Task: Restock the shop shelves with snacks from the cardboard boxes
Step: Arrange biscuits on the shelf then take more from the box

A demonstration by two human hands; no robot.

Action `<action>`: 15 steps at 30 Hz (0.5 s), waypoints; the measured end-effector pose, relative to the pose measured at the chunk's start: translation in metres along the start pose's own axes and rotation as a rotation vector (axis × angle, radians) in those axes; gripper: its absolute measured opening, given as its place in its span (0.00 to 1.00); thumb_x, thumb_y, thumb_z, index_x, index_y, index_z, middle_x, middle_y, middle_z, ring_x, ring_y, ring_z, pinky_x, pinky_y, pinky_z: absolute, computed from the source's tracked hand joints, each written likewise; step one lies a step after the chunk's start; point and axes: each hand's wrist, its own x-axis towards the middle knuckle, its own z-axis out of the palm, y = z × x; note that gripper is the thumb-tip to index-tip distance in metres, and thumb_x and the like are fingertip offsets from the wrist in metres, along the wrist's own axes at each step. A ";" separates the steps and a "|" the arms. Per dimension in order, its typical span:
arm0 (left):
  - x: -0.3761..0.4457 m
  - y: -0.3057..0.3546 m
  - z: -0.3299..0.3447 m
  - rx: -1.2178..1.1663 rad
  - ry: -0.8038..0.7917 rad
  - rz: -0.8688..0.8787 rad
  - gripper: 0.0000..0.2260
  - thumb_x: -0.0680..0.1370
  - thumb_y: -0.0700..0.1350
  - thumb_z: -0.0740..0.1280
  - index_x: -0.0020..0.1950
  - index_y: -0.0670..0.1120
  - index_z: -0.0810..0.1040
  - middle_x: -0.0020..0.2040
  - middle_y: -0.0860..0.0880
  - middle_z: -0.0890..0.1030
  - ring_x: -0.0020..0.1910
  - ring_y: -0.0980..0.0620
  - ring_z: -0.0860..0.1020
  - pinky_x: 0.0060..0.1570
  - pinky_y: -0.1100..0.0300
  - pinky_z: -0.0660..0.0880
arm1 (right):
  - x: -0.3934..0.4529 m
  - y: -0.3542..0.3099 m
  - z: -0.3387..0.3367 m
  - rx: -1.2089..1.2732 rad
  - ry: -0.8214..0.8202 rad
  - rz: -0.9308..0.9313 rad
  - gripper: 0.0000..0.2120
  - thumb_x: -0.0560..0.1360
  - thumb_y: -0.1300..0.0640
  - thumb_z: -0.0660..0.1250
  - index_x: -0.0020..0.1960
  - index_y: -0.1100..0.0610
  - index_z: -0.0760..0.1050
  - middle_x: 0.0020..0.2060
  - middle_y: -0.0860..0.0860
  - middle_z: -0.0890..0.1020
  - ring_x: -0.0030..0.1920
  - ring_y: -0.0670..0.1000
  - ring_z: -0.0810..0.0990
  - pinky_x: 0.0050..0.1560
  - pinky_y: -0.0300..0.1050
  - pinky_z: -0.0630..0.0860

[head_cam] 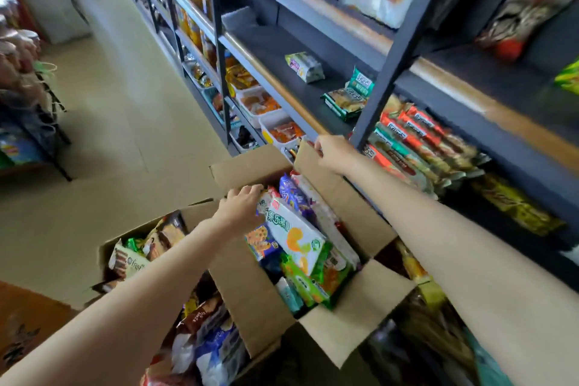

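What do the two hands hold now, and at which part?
The right hand grips the top edge of the far flap of the open cardboard box. The left hand reaches onto the snack packets inside; its grip cannot be told.

We find the widest bare room on the dark middle shelf (pixel 266 50) at upper centre, where only a pale snack pack (pixel 304 67) and two green packets (pixel 349 97) lie toward its right end. A grey upright post (pixel 387 50) crosses in front of those packets and narrows the way in. In the open cardboard box (pixel 250 285) at centre, packets fill the mouth, and its four raised flaps (pixel 326 188) fence the sides. Our left hand (pixel 242 207) covers the box's far left corner; our right hand (pixel 333 152) holds the far flap. The tan floor (pixel 125 135) at left lies open.
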 end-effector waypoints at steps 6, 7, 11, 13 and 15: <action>-0.002 -0.001 0.035 0.205 -0.145 0.074 0.29 0.77 0.47 0.61 0.75 0.45 0.52 0.72 0.45 0.63 0.69 0.43 0.63 0.64 0.49 0.64 | -0.028 0.041 0.092 0.003 -0.423 0.029 0.25 0.76 0.54 0.66 0.69 0.63 0.64 0.66 0.63 0.69 0.65 0.59 0.69 0.60 0.48 0.69; -0.002 -0.005 0.041 0.227 -0.170 0.087 0.30 0.77 0.46 0.61 0.75 0.45 0.52 0.72 0.46 0.62 0.69 0.43 0.63 0.64 0.49 0.65 | -0.026 0.046 0.104 0.033 -0.436 0.055 0.29 0.75 0.52 0.67 0.71 0.62 0.61 0.69 0.63 0.65 0.69 0.59 0.65 0.64 0.48 0.66; -0.004 -0.022 0.059 0.249 -0.215 0.066 0.30 0.77 0.45 0.61 0.76 0.46 0.52 0.73 0.46 0.61 0.69 0.44 0.63 0.64 0.49 0.65 | -0.015 0.046 0.157 0.192 -0.521 0.146 0.37 0.75 0.49 0.68 0.75 0.61 0.53 0.73 0.58 0.61 0.72 0.58 0.62 0.66 0.48 0.64; -0.006 -0.035 0.060 0.263 -0.208 0.042 0.30 0.77 0.46 0.61 0.76 0.47 0.51 0.73 0.47 0.61 0.69 0.44 0.63 0.64 0.50 0.65 | -0.012 0.036 0.181 0.163 -0.425 0.167 0.29 0.75 0.53 0.67 0.70 0.61 0.61 0.67 0.60 0.70 0.65 0.59 0.71 0.56 0.47 0.70; -0.005 -0.044 0.056 0.239 -0.185 0.005 0.32 0.76 0.46 0.63 0.76 0.48 0.50 0.73 0.47 0.60 0.69 0.44 0.63 0.64 0.50 0.65 | -0.009 0.020 0.183 0.078 -0.295 0.163 0.20 0.76 0.57 0.64 0.66 0.59 0.66 0.61 0.59 0.74 0.60 0.60 0.75 0.50 0.47 0.71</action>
